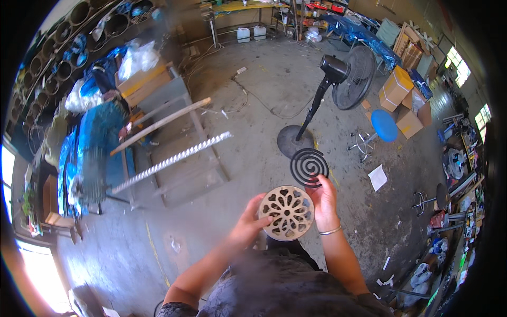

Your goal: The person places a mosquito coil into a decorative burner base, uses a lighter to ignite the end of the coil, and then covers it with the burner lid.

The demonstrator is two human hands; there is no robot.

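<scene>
My left hand (247,224) pinched a tan round plate (287,217) at its left side, with my thumb on top and the other fingers mostly hidden. My right hand (326,201) pinched a black coil (310,167) by its near edge, between my thumb and fingertips. The coil was up in the air in front of me, just past the plate and a bit to the right. I thought it could snap, because its bands looked thin and I had it by just one edge. A hard squeeze or a bump on the plate could do that. It could slip, too, and drop to the hard floor (253,164). The plate could tip if my thumb slid. I could not tell if my right hand touched the plate as well. The coil's flat side faced up at me, and so did the plate's. Both were round, so neither had a long way. Farther out stood a black fan (355,79) and a blue stool (384,126), and white paper (377,178) lay to the right.
</scene>
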